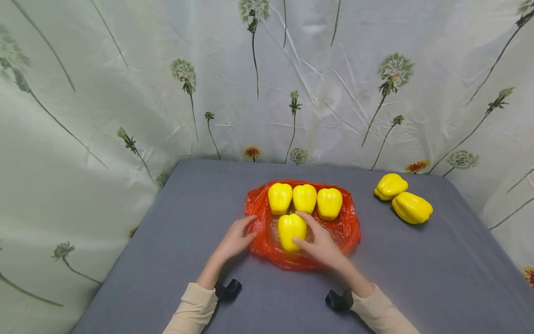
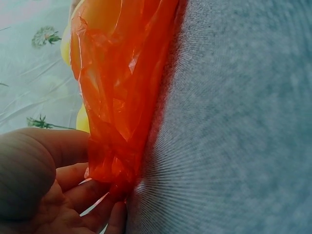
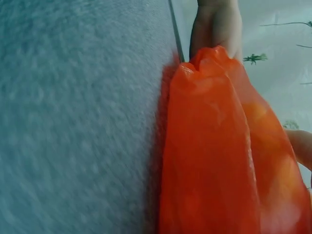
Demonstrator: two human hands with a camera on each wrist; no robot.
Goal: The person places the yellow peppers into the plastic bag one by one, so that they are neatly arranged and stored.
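In the head view, a red plastic bag (image 1: 352,232) lies spread open, with three yellow bell peppers (image 1: 304,198) in a row along its far side. My right hand (image 1: 323,243) holds another yellow pepper (image 1: 290,232) over the bag's near half, thumb and fingers around its right side; whether it touches the bag is unclear. My left hand (image 1: 234,239) is at the bag's left edge, thumb and fingers apart. The left wrist view shows those relaxed fingers (image 2: 80,195) touching the crumpled bag (image 2: 117,97). Red plastic (image 3: 209,156) hides the held pepper's outline in the right wrist view.
Two more yellow peppers (image 1: 412,208) lie together on the grey tabletop (image 1: 200,195) at the far right. A pale curtain (image 1: 333,83) with a dandelion print hangs behind the table and along its sides. Dark bands are on both wrists.
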